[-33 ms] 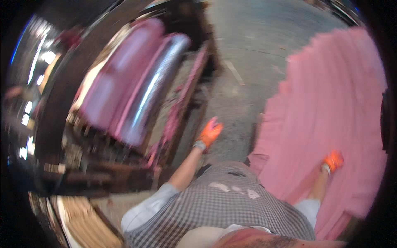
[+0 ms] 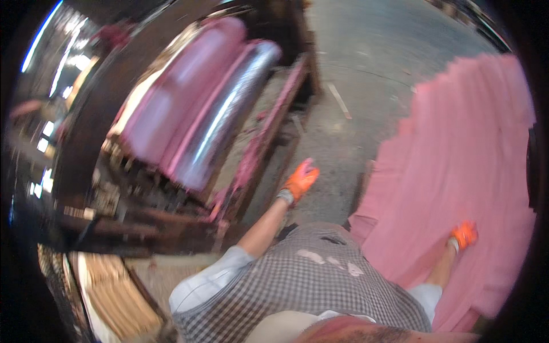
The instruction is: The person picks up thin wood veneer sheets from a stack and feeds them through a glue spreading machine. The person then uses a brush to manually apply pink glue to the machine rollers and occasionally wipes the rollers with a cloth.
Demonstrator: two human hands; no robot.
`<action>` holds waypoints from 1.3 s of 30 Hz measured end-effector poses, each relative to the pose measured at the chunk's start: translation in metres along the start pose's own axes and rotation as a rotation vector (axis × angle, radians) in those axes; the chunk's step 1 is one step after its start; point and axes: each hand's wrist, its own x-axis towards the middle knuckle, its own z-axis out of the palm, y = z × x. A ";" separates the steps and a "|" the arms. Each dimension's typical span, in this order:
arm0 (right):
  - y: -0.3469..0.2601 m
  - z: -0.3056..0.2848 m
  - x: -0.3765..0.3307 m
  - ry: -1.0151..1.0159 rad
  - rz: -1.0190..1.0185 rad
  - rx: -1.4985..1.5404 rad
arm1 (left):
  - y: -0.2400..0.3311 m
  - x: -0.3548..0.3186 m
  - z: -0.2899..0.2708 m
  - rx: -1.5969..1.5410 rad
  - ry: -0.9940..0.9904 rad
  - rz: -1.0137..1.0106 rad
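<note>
My left hand (image 2: pixel 301 182), in an orange glove with pink-stained fingertips, hangs over the grey floor beside a roller machine. Its fingers are apart and hold nothing. To my right is a tall stack of pink sheets (image 2: pixel 434 171) with uneven, layered edges. My right hand (image 2: pixel 464 234), also in an orange glove, rests on top of this stack, its fingers lying on the pink surface, a little blurred. Two rollers lie side by side in the machine: a wide pink-coated roller (image 2: pixel 183 94) and a shiny metal roller (image 2: pixel 229 117).
A dark machine frame (image 2: pixel 86 143) surrounds the rollers, with a pink-smeared rail (image 2: pixel 263 126) on its near side. At the lower left stands a stack of tan sheets (image 2: pixel 117 291). The concrete floor (image 2: pixel 366 57) runs ahead between machine and pink stack, with a pale strip (image 2: pixel 339 101) on it.
The view has swung slightly, so the machine and floor sit further right. My left hand appears a little further right; my right hand stays on the pink stack.
</note>
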 end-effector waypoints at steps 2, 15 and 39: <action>-0.016 -0.046 -0.020 -0.104 0.094 -0.105 | -0.012 -0.016 -0.008 -0.052 0.021 -0.031; -0.026 0.021 -0.004 0.077 0.082 -0.123 | -0.030 -0.066 -0.027 -0.072 0.136 -0.258; -0.038 0.029 0.015 0.036 0.048 0.011 | -0.324 -0.217 -0.115 0.171 0.123 -1.017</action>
